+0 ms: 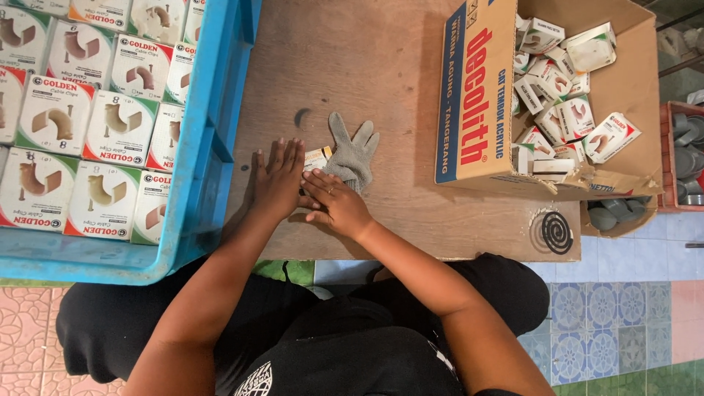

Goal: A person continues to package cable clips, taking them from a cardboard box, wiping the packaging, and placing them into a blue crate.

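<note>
Neither hand grips anything: left hand lies flat, palm down, fingers together and straight, pressing on the wooden board; right hand rests beside it, touching it at the thumb side, fingers extended and loose over a small flattened carton. Reads as pinning, not grasping: the carton peeks out just past the fingertips of both hands, cream and white card with a coloured edge, thin and creased. Grey knit glove lies limp just right of that carton, touching it, fingers splayed away from the person; soft, ribbed, slightly fuzzy. Left of the carton, well apart, a blue plastic crate holds finished boxes packed tight in rows, faces up, likely so they stay square; glossy white card with red and green corners. Right of the carton, well apart, a brown corrugated box with a blue printed flap holds the same small boxes tumbled loose, some open. Dark spiral coil sits on the board's near right corner, flat and rigid-looking. Board is bare, scuffed, matte ply. Grey round metal pieces show at the far right edge, details too small to tell.
</note>
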